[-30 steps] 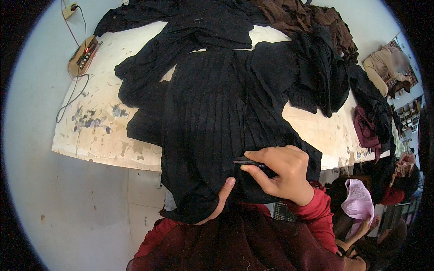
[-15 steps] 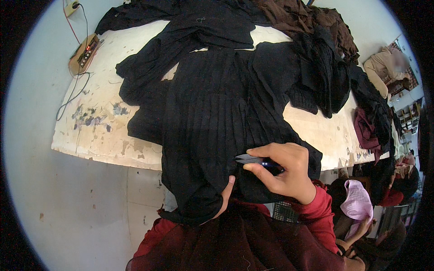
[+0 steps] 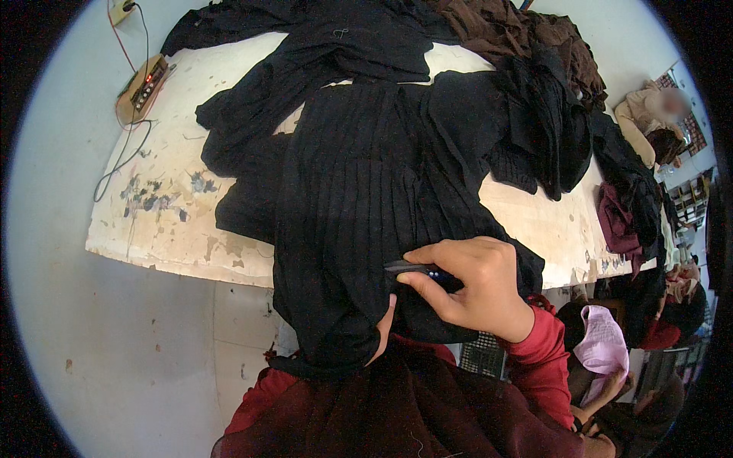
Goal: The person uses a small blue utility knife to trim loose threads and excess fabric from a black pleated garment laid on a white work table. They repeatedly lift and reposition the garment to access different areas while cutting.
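Note:
A black pleated garment [image 3: 343, 191] hangs from the table over its near edge toward me. My right hand [image 3: 477, 286] is closed round a pair of dark thread snips [image 3: 420, 271], pinched between thumb and fingers. The blades point left and lie close over the cloth, pressed nearly together. Below them my left hand [image 3: 383, 332] is mostly under the black cloth. Only its thumb and part of its side show, the thumb lying along the fabric. The other left fingers are covered, so their grip is hidden.
The pale, stained table [image 3: 229, 252] carries more black garments [image 3: 359, 49] and a brown cloth heap [image 3: 527, 38] at the back. A wooden-cased device [image 3: 143, 88] with a cord stands far left. On the right sit other people, one with pink cloth [image 3: 603, 343].
My right hand has shifted slightly left with the snips, and their blades have gone from parted to nearly together. The left hand has drawn a little further under the cloth.

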The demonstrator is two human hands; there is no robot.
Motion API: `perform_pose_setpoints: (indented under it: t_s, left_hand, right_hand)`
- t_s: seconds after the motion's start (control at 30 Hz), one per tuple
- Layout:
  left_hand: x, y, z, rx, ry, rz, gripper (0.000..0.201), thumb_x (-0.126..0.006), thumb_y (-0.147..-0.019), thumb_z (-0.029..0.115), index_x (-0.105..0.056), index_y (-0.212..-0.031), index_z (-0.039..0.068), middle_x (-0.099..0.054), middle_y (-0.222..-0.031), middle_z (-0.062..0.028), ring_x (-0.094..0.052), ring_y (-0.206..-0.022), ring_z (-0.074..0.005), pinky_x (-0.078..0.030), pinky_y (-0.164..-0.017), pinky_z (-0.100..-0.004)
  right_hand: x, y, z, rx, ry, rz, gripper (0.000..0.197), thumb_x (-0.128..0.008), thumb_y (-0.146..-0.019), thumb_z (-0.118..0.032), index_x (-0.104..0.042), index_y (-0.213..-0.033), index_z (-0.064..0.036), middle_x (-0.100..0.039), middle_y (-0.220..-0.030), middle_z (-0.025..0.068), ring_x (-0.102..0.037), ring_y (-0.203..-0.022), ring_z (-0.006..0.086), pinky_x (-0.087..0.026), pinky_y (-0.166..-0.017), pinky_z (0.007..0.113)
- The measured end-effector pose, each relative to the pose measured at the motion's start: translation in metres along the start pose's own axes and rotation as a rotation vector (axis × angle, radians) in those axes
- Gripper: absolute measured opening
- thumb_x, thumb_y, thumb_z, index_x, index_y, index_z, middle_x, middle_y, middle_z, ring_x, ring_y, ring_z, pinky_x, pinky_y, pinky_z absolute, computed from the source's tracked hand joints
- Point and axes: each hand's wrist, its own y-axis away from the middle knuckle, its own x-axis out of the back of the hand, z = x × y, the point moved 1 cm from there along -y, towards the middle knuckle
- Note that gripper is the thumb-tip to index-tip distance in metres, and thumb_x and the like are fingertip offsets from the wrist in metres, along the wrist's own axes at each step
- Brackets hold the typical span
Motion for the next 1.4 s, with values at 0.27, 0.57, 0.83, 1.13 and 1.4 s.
perform_pose_setpoints:
  t_s: [0.27,0.57,0.83,1.13,1.4]
  left_hand:
    - [-0.004,0.001,-0.005,0.047,0.059,-0.116,0.050,-0.068,-0.087,0.023,-0.054,-0.126,-0.004,-0.056,-0.128,-0.0217,-0.051,-0.121,-0.0364,-0.033,-0.108,-0.0494]
    - [0.012,-0.008,-0.051,0.084,1.208,-1.133,0.051,-0.056,-0.094,0.033,-0.049,-0.132,0.000,-0.053,-0.133,-0.0167,-0.047,-0.127,-0.0286,-0.029,-0.112,-0.0448]
    - [-0.004,0.011,-0.055,0.343,1.295,-0.776,0.046,-0.059,-0.095,0.031,-0.054,-0.127,-0.001,-0.057,-0.129,-0.0153,-0.053,-0.121,-0.0253,-0.038,-0.106,-0.0386]
    - [0.011,0.002,-0.036,0.213,1.009,-0.464,0.050,-0.064,-0.092,0.030,-0.053,-0.128,-0.002,-0.056,-0.131,-0.0167,-0.053,-0.122,-0.0266,-0.037,-0.107,-0.0386]
    - [0.015,0.001,-0.033,0.186,0.912,-0.431,0.054,-0.068,-0.090,0.029,-0.052,-0.129,-0.003,-0.055,-0.132,-0.0180,-0.053,-0.122,-0.0278,-0.036,-0.108,-0.0386]
  right_hand:
    - [0.000,0.002,0.002,-0.112,-0.236,0.063,0.024,-0.078,-0.076,-0.023,-0.071,-0.091,-0.0071,-0.069,-0.078,0.0082,-0.066,-0.062,0.0235,-0.052,-0.056,0.031]
    - [-0.046,0.040,-0.005,0.172,-0.410,-0.192,0.042,-0.073,-0.067,-0.011,-0.069,-0.108,-0.0171,-0.057,-0.080,-0.0004,-0.061,-0.060,0.0185,-0.049,-0.052,0.031]
    - [-0.031,0.039,-0.004,-0.024,-0.599,-0.094,0.034,-0.081,-0.069,-0.017,-0.070,-0.100,-0.0071,-0.068,-0.085,0.0088,-0.067,-0.071,0.0235,-0.052,-0.059,0.030]
    - [-0.013,0.027,0.007,-0.162,-0.313,0.113,0.024,-0.079,-0.076,-0.017,-0.071,-0.095,-0.0050,-0.072,-0.081,0.0087,-0.070,-0.065,0.0196,-0.053,-0.059,0.027]
    - [-0.008,0.027,0.004,-0.161,-0.224,0.073,0.022,-0.079,-0.074,-0.013,-0.071,-0.090,0.0000,-0.072,-0.085,0.0135,-0.071,-0.071,0.0213,-0.052,-0.064,0.027]
